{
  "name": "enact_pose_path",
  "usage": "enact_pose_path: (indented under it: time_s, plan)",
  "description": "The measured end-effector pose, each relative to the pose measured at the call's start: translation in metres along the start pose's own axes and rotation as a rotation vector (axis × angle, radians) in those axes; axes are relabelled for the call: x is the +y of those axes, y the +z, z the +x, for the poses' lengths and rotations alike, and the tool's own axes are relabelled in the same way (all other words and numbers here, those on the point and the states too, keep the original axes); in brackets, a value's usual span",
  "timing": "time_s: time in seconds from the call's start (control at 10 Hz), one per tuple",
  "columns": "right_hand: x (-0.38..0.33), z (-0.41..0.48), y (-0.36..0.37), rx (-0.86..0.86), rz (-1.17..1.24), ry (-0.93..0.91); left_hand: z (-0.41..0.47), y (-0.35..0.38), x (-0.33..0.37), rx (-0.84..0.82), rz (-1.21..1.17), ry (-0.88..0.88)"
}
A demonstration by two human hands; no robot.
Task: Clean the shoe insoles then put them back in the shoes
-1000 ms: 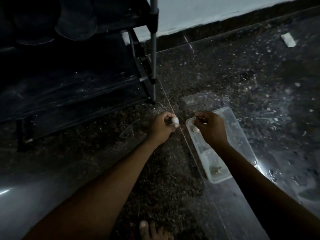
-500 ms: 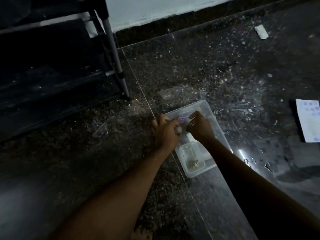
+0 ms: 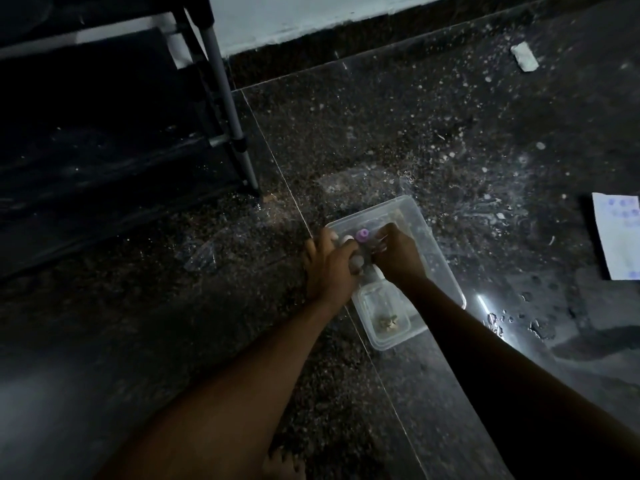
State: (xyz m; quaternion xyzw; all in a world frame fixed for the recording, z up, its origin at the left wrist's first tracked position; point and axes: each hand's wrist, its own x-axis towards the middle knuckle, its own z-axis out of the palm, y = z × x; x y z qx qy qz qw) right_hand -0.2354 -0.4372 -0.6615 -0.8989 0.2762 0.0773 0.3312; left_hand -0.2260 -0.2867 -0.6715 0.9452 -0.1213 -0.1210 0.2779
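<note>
Plastic box (image 3: 440, 244), long axis near-to-far, under left hand (image 3: 328, 268), right hand (image 3: 399, 259); grips unclear.

Clear plastic box (image 3: 446, 271) on dark floor (image 3: 415, 133), purple-topped item (image 3: 363, 234) inside, small white piece (image 3: 356, 261) over it.

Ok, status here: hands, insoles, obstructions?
Left hand and right hand at purple cap over clear tub, grips unclear. Insoles and shoes not in view. Nothing obstructing hands.

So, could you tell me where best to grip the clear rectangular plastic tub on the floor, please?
Probably the near short rim of the clear rectangular plastic tub, from the person's side: that lip is free, while the left hand and right hand crowd its far half.
</note>
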Motion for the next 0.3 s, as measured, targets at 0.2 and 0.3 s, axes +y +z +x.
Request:
enact_pose_path:
  time_s: [0.2, 0.3]
  plan:
    - [0.002, -0.012, -0.010, 0.031, 0.003, -0.053, -0.002, -0.012, -0.006, 0.067, -0.136, 0.088]
    - [-0.002, -0.018, -0.017, 0.038, 0.020, -0.077, -0.002, -0.023, -0.007, 0.103, -0.155, 0.142]
